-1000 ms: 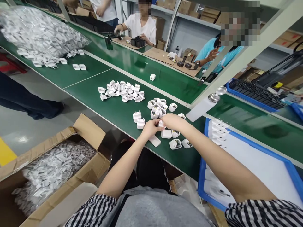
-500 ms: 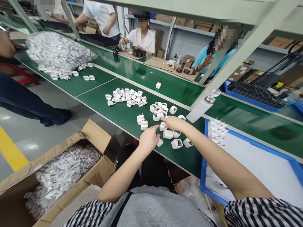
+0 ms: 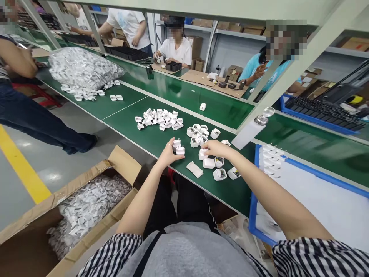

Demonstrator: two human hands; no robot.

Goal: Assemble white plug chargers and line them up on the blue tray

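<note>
My left hand [image 3: 167, 154] curls round two white plug chargers [image 3: 180, 150], thumb on the near side and fingers behind, their pins pointing up. With its fingertips pressed together, my right hand [image 3: 215, 148] grips a white charger [image 3: 203, 154] at the table. Around it stand several open white charger housings [image 3: 220, 174] with parts showing inside. A closed-looking white housing [image 3: 209, 163] lies just in front of the right hand. Between my hands and the table edge rests a folded pale cloth [image 3: 195, 169]. Farther off is a heap of white plug caps [image 3: 163, 118].
A large clear bag of white parts [image 3: 83, 69] sits at far left. An open carton of white pieces [image 3: 86, 211] stands below the table. At right are a pump bottle [image 3: 248, 132] and a blue-rimmed tray [image 3: 253, 215]. Co-workers sit across the green bench.
My left hand has moved left from beside the right hand and closed round the two plug chargers. The folded cloth is now uncovered. My right hand stays at its charger.
</note>
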